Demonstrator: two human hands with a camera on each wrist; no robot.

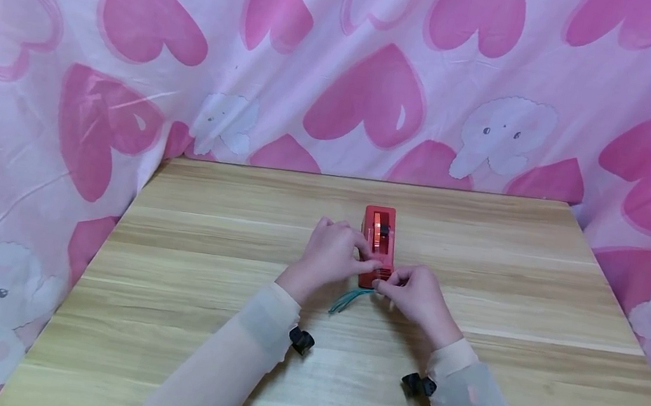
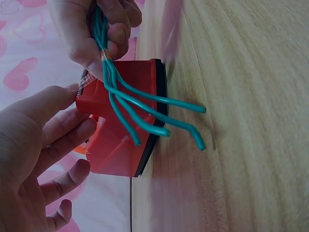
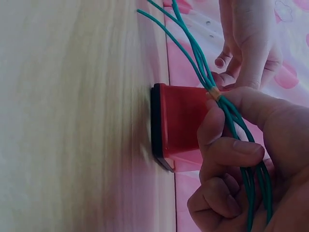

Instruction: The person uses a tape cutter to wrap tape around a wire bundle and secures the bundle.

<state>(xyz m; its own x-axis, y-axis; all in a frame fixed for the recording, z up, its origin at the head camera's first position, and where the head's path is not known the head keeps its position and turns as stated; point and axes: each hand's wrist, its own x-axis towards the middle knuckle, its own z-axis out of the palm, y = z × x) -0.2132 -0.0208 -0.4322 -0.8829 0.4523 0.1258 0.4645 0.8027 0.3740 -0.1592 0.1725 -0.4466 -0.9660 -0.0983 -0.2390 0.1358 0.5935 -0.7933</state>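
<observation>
A red tape dispenser [image 1: 381, 211] with a black base stands on the wooden table, an orange roll inside it. My left hand [image 1: 333, 250] pinches its front end between thumb and forefinger, beside the serrated cutter [image 2: 82, 79]; the other fingers are loosely bent. In my right hand [image 1: 416, 294] is a bundle of green wires [image 2: 145, 105], gripped between thumb and curled fingers right in front of the dispenser. A narrow band of tape [image 3: 215, 92] wraps the bundle, and a clear strip shows between it and the cutter. The wires' free ends fan out toward the left.
The wooden tabletop [image 1: 199, 353] runs back to a pink curtain [image 1: 293, 84] printed with hearts and white cartoon animals, which also hangs at both sides. Black camera mounts sit on both wrists, over light sleeves [image 1: 224, 357].
</observation>
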